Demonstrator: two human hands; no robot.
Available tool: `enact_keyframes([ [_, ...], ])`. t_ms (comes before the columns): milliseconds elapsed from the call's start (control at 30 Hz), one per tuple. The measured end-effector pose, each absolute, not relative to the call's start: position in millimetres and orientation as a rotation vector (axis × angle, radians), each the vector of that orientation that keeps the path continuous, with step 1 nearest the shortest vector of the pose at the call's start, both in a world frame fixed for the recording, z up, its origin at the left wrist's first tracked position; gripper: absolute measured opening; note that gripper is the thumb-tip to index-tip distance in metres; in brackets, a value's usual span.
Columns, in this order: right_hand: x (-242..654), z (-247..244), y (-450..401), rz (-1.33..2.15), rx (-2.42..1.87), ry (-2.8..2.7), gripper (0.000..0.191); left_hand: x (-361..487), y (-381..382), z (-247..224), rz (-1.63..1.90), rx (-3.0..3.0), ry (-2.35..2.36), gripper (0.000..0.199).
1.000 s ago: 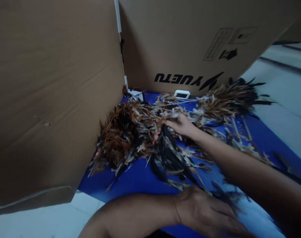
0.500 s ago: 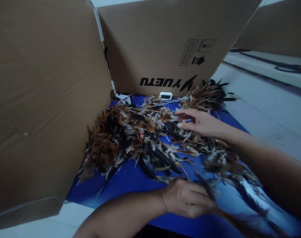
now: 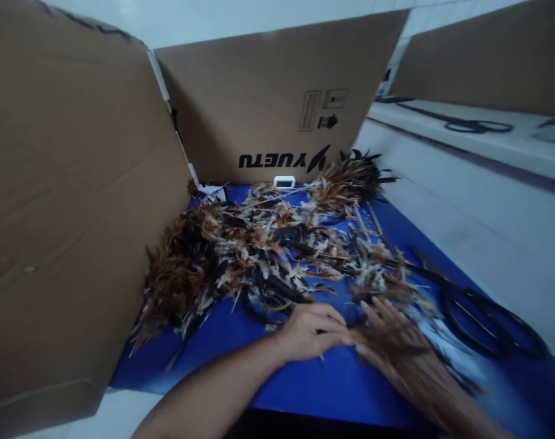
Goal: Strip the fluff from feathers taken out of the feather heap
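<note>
Near the front edge of the blue tabletop (image 3: pixel 300 396), my left hand (image 3: pixel 311 332) pinches the ends of a small bunch of brown feathers (image 3: pixel 396 344). The bunch spreads rightward across my right hand (image 3: pixel 380 314), which lies just beside the left with its fingers stretched out. Motion blurs the feathers and part of the right hand. Beyond both hands is a loose heap of brown, white and black feathers (image 3: pixel 254 238). Black-handled scissors (image 3: pixel 482 317) rest on the right of the tabletop, their blades pointing toward the heap.
Cardboard walls stand on the left (image 3: pixel 85 213) and at the back (image 3: pixel 259 103). A small white display device (image 3: pixel 284 182) sits against the back wall. A thick feather bundle (image 3: pixel 350 180) lies at the back right. Another pair of scissors (image 3: pixel 473 125) is on a white ledge.
My right hand has come back from the heap toward me and now meets the feathers beside my left hand. The left hand has shifted slightly left and up. The scissors have come into sight.
</note>
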State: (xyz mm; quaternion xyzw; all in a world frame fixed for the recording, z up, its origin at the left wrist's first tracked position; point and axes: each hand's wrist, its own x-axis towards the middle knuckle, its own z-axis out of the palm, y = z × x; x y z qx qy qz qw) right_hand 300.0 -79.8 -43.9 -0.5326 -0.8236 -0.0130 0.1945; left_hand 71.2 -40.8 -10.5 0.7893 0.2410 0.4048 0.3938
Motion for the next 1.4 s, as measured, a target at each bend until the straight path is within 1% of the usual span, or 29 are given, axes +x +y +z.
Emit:
enact_keyframes([
  [100, 273, -44, -83, -0.093, -1.574, -2.275, 0.081, 67, -32, -6, 1.153, 1.762, 0.779, 0.024],
  [133, 262, -41, -81, -0.107, -1.583, -2.243, 0.077, 66, -29, -5, 1.194, 1.686, 0.831, 0.022],
  [200, 241, -33, -76, -0.060, -1.554, -2.227, 0.068, 61, -20, -6, 1.274, 1.576, 0.933, 0.019],
  [300, 218, -16, -73, 0.098, -1.439, -2.278, 0.060, 51, -6, -11, 1.387, 1.459, 1.083, 0.017],
  [400, 215, 2, -77, 0.235, -1.368, -2.306, 0.055, 40, 9, -16, 1.506, 1.322, 1.154, 0.018],
  [500, 234, 13, -76, 0.154, -1.494, -2.172, 0.046, 35, 17, -13, 1.562, 1.131, 1.124, 0.021],
  [567, 251, 13, -67, 0.037, -1.666, -2.051, 0.047, 36, 16, -5, 1.540, 1.032, 1.042, 0.021],
  [633, 265, 8, -54, -0.040, -1.882, -1.956, 0.053, 42, 10, 5, 1.474, 0.973, 0.983, 0.020],
  [733, 271, -3, -33, 0.056, -2.095, -1.981, 0.060, 56, -7, 15, 1.323, 0.905, 0.921, 0.019],
  [800, 262, -6, -24, 0.134, -2.056, -2.080, 0.061, 65, -20, 14, 1.199, 0.831, 0.914, 0.019],
  [867, 248, -6, -17, 0.156, -1.929, -2.167, 0.058, 70, -33, 9, 1.121, 0.791, 0.875, 0.018],
  [1000, 222, 4, -9, 0.158, -1.488, -2.411, 0.038, 69, -45, -2, 1.070, 0.851, 0.807, 0.012],
  [1067, 217, 10, -9, 0.176, -1.336, -2.488, 0.032, 63, -44, -5, 1.097, 0.899, 0.818, 0.011],
  [1267, 234, 23, -40, 0.185, -1.252, -2.431, 0.042, 41, -21, -7, 1.246, 0.905, 0.916, 0.014],
  [1400, 251, 19, -77, 0.153, -1.427, -2.310, 0.038, 32, -3, -6, 1.324, 0.846, 0.945, 0.014],
])
